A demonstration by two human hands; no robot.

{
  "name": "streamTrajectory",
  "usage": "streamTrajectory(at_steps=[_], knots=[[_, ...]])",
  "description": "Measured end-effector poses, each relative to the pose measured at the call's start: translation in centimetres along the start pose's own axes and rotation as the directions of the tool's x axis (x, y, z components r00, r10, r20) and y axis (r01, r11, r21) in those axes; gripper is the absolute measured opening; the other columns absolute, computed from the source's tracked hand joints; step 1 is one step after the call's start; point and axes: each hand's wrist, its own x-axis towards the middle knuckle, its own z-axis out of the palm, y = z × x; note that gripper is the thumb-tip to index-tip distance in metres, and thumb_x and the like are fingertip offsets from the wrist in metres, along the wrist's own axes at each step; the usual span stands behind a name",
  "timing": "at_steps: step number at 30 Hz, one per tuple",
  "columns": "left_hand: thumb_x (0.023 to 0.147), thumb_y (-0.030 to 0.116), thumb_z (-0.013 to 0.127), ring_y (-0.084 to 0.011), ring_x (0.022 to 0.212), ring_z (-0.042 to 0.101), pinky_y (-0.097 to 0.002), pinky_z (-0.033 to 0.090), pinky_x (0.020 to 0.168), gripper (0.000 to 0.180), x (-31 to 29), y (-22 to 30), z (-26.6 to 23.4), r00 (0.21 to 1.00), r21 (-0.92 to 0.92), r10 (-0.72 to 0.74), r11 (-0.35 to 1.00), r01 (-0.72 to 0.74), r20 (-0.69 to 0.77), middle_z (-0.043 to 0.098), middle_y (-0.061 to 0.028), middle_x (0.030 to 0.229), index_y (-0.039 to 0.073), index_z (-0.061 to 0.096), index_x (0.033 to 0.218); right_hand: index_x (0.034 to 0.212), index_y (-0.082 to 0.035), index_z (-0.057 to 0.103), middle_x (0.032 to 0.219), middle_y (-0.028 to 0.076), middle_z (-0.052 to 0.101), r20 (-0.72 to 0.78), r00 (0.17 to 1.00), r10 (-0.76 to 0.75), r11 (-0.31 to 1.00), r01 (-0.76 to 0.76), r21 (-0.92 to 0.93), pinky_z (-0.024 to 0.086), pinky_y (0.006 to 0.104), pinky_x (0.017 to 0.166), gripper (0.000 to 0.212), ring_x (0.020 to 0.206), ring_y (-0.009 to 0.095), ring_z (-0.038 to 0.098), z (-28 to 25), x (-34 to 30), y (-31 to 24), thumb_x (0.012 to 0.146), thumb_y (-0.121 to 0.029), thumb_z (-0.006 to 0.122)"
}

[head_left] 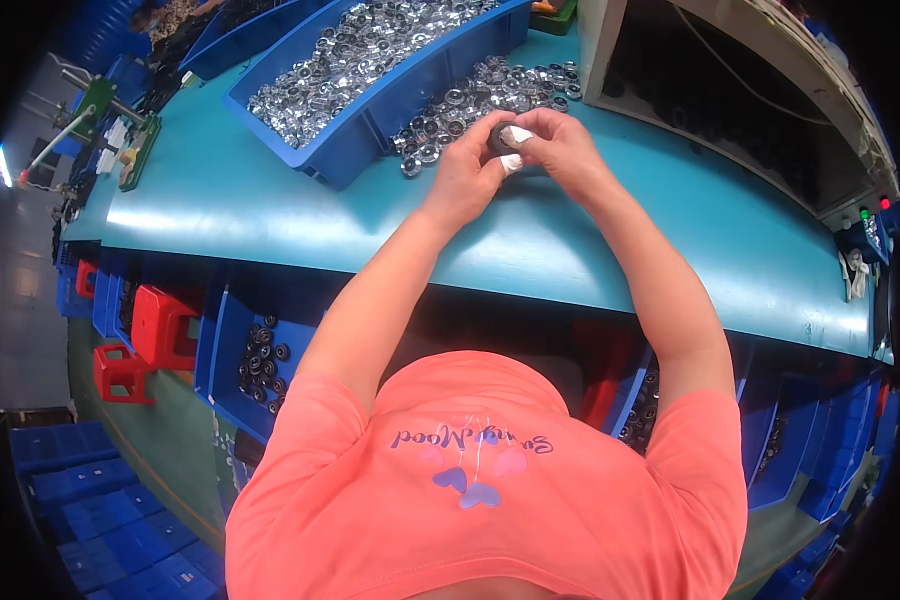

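Observation:
Both hands meet over the teal table, closed around a small dark ring-shaped piece, perhaps a small wheel tyre. My left hand grips it from the left, and my right hand pinches it from the right. White wraps cover the tips of my thumbs. Fingers hide much of the piece, so whether a clear part sits inside it cannot be seen. Just beyond my hands lies a loose pile of clear round wheel-like parts. More of them fill a long blue bin at the far left.
A pale-framed machine with a dark panel stands at the right on the teal table. Below the edge, a blue bin holds several dark wheels. Red stools stand left; a green hand-press-like fixture is at the far left.

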Motion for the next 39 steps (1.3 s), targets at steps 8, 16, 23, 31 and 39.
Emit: streamTrajectory(at_steps=[8,16,23,31,39], knots=[[0.086,-0.001,0.063,-0.0055,0.059,0.056,-0.0216,0.043,0.047,0.049,0.3,-0.3,-0.2,0.999,-0.070,-0.032,0.997,0.032,-0.002,0.066,-0.0014,0.087,0.008,0.055,0.133,0.107,0.001,0.064,0.101,0.016,0.070,-0.149,0.949,-0.279,0.879,0.189,-0.438,0.052,0.0390,0.082,0.031,0.093,0.029,0.067,1.4,-0.7,-0.2,0.087,-0.023,0.066],[0.084,0.000,0.067,-0.0057,0.057,0.056,-0.0212,0.043,0.045,0.049,0.5,-0.5,-0.1,1.000,-0.122,0.014,0.992,-0.013,0.005,0.066,-0.0020,0.086,0.007,0.054,0.131,0.108,0.001,0.063,0.101,0.016,0.068,-0.101,0.958,-0.267,0.892,0.206,-0.403,0.052,0.0390,0.084,0.031,0.096,0.028,0.066,1.2,-0.3,0.4,0.091,-0.025,0.063],[0.085,0.002,0.069,-0.0069,0.063,0.058,-0.0217,0.046,0.050,0.048,0.3,1.0,-0.3,0.995,-0.167,-0.070,0.983,0.079,0.065,0.067,-0.0027,0.090,0.007,0.053,0.131,0.117,-0.002,0.061,0.107,0.006,0.064,0.208,0.978,0.013,0.975,-0.059,0.215,0.053,0.0363,0.089,0.037,0.098,0.017,0.062,-0.8,-0.1,0.0,0.096,-0.033,0.063],[0.087,0.004,0.068,-0.0087,0.065,0.058,-0.0227,0.045,0.051,0.050,-0.2,1.4,-1.0,0.995,-0.167,-0.067,0.983,0.079,0.078,0.066,-0.0045,0.091,0.003,0.051,0.134,0.111,-0.002,0.066,0.100,0.006,0.068,0.273,0.961,0.037,0.975,-0.095,0.201,0.054,0.0327,0.084,0.036,0.091,0.015,0.064,-2.2,-0.1,-0.7,0.094,-0.034,0.064],[0.078,0.005,0.074,-0.0103,0.073,0.057,-0.0248,0.045,0.066,0.057,-16.8,5.8,-19.3,0.963,0.379,-0.210,0.888,0.260,-0.170,0.064,-0.0045,0.091,0.005,0.057,0.133,0.105,-0.009,0.075,0.097,0.010,0.074,-0.469,0.850,-0.238,0.763,-0.135,-0.632,0.055,0.0365,0.084,0.030,0.093,0.026,0.070,-14.8,0.7,0.1,0.085,-0.030,0.070]])
